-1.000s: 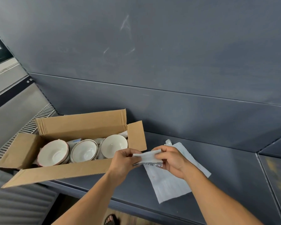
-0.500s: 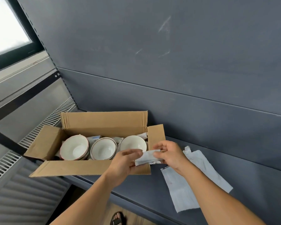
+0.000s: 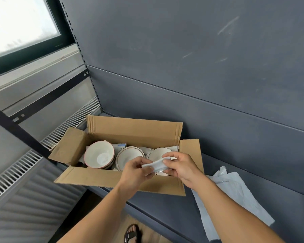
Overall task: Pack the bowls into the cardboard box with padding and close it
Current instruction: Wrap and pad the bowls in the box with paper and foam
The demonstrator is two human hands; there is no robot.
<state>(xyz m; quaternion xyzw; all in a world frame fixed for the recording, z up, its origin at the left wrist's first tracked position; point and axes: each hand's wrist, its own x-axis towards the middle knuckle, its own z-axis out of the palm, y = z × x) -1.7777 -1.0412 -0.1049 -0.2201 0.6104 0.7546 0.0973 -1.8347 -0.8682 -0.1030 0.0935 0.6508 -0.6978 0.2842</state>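
Fingers: on both the left hand (image 3: 135, 170) and the right hand (image 3: 181, 166) they are curled, and each thumb and fingertips pinch 1 end of the folded padding (image 3: 156, 164) held between them.
Padding: white and folded flat, it is held in the air above the right end of the box (image 3: 133, 130), over the right bowl (image 3: 159, 152).
Box: open with all 4 flaps out, it stands on the dark shelf (image 3: 165, 204) against the back panel.
Bowls: 3 sit in a row inside, the left bowl (image 3: 99, 154), the middle bowl (image 3: 128, 156) and the right bowl, with white wrapping tucked between them.
Spare sheet: a foam sheet (image 3: 235, 192) lies flat on the shelf just right of the box.
Changed: 1 second ago the hands held the padding just right of the box, with the right hand above the foam sheet. Now both are over the box. The view has swung left too, so far more of the window (image 3: 19, 23) shows.
Hidden: the hands cover the near rim of the right bowl, and the right forearm crosses the sheet's near edge.
Hard to tell: a silvery patch under the padding is too small to make out. Only the top of a small carton (image 3: 120, 146) shows behind the bowls. A foot (image 3: 132, 233) in a sandal runs off the bottom edge.
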